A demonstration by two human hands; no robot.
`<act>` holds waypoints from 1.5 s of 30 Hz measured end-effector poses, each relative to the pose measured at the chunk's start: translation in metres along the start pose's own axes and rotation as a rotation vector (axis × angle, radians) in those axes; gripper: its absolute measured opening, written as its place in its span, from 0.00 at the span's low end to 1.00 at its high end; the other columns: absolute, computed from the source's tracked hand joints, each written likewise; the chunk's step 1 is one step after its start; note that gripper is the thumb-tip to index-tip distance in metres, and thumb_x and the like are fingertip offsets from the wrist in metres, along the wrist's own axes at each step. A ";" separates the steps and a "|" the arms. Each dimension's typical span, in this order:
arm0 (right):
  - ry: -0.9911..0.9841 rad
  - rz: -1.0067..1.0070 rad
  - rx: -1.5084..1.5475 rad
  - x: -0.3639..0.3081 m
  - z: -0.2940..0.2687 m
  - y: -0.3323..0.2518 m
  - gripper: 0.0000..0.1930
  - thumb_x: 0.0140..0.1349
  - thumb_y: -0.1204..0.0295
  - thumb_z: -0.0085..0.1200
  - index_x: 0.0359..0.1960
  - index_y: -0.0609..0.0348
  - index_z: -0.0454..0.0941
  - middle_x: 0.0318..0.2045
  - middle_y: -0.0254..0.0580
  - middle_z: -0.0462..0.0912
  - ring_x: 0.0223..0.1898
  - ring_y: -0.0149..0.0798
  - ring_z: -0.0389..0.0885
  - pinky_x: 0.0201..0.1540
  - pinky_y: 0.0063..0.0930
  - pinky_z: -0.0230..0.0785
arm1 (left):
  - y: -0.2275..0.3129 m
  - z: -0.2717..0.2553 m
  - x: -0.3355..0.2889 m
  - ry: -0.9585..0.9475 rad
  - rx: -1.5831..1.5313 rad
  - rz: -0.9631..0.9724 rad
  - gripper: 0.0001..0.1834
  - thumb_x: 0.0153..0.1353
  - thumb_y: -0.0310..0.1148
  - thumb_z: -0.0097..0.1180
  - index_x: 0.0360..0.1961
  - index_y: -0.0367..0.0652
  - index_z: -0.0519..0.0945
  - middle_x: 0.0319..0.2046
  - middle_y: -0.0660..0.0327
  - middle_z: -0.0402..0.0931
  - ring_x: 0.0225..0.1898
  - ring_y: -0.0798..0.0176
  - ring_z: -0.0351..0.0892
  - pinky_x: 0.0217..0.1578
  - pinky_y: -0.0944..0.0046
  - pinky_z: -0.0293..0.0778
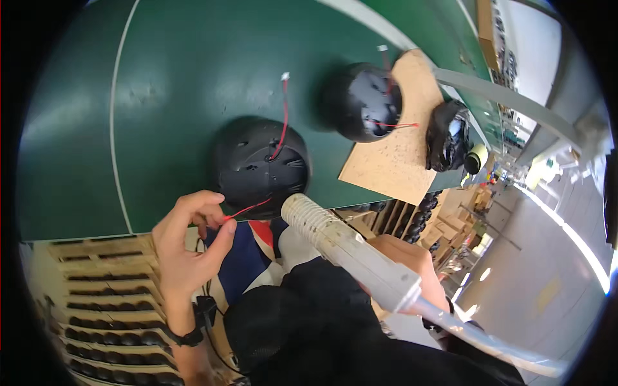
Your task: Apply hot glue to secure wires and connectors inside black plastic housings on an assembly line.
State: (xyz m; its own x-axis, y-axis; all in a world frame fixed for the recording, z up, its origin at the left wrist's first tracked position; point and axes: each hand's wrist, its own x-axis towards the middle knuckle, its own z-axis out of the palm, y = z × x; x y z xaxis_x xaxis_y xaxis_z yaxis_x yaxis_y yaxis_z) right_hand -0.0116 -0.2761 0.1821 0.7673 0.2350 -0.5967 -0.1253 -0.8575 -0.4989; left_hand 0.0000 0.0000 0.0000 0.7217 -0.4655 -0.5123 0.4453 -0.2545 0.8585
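Observation:
A black helmet-like dome (261,167) sits near the table's front edge. One red wire with a white plug rises from its top. A second red wire (251,208) runs from its near side to my left hand (193,231), whose thumb and fingers close on the wire's tip. My right hand (412,260) is wrapped round a pale heat gun (360,257), partly hidden behind it. The gun's ribbed nozzle (309,214) points at the dome's near right side, close to it. From the gun's back end a pale hose or cable trails to the lower right.
A second black dome (367,103) with red wires stands farther right, beside a tan board (393,164). A black plastic bag (447,135) and a roll (476,159) lie beyond. Racks of black domes (116,321) stand below the green table (71,161) at left.

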 end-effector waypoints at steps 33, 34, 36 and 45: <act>0.496 -0.628 -0.176 0.119 -0.022 0.128 0.62 0.29 0.54 0.77 0.69 0.61 0.56 0.64 0.61 0.62 0.66 0.62 0.58 0.69 0.50 0.52 | 0.010 0.088 -0.260 1.312 0.263 -0.041 0.64 0.26 0.37 0.81 0.67 0.33 0.57 0.61 0.45 0.63 0.63 0.44 0.65 0.64 0.52 0.63; 0.531 -0.676 -0.262 0.124 -0.024 0.127 0.61 0.29 0.55 0.77 0.68 0.64 0.57 0.63 0.59 0.65 0.65 0.60 0.60 0.67 0.49 0.54 | -0.001 0.099 -0.281 1.358 0.280 -0.086 0.64 0.26 0.39 0.82 0.66 0.32 0.57 0.61 0.44 0.63 0.63 0.44 0.65 0.64 0.52 0.63; 0.638 -0.706 -0.259 0.132 -0.015 0.136 0.60 0.28 0.55 0.77 0.67 0.66 0.59 0.62 0.58 0.67 0.62 0.60 0.63 0.65 0.49 0.56 | -0.025 0.106 -0.326 1.497 0.330 -0.112 0.65 0.27 0.43 0.83 0.67 0.33 0.58 0.61 0.46 0.65 0.63 0.48 0.67 0.64 0.53 0.65; 0.739 -0.481 -0.030 0.149 0.028 0.104 0.58 0.37 0.63 0.76 0.71 0.63 0.51 0.64 0.63 0.65 0.61 0.58 0.69 0.64 0.45 0.63 | -0.132 0.144 -0.484 1.933 0.076 -0.174 0.64 0.28 0.42 0.82 0.67 0.33 0.57 0.61 0.45 0.65 0.64 0.46 0.65 0.65 0.52 0.62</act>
State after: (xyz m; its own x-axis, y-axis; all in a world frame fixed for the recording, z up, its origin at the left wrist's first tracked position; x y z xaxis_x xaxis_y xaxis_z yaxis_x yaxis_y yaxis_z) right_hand 0.0725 -0.3170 0.0237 0.9445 0.2268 0.2378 0.3246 -0.7559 -0.5685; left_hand -0.4844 0.1365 0.1381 0.2200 0.9659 0.1367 0.5834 -0.2426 0.7751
